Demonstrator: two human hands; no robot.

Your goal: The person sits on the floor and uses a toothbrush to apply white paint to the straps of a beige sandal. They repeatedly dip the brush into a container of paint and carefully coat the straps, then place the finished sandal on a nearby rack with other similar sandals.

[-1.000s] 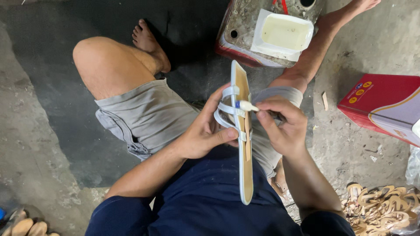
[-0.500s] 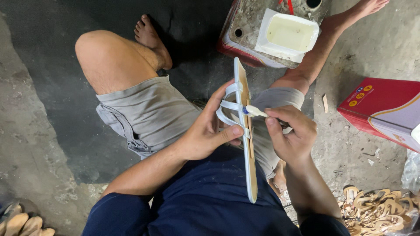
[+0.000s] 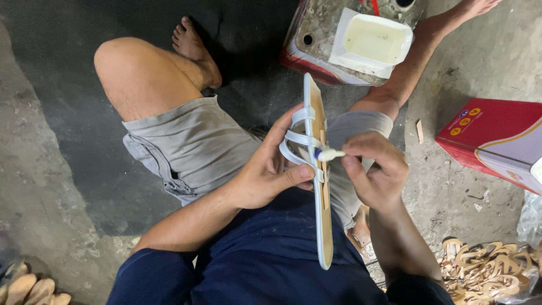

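Smooth tan sandal sole (image 3: 323, 226), glossy white straps (image 3: 294, 138), rough concrete floor (image 3: 39, 186)

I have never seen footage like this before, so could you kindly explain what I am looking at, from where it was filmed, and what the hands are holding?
There is no machine here: a person sits on a concrete floor and works with bare hands. The camera is worn on the head and looks straight down, so you see the person's own knees, arms and hands.

The left hand grips a thin sandal sole on edge, with the thumb pressed on it and the fingers through its white straps. The right hand pinches a small white-tipped applicator against the sole where a strap meets it.

Ahead stands a white tray of pale liquid on a worn can. To the right lie a red box and a heap of tan sandal parts.
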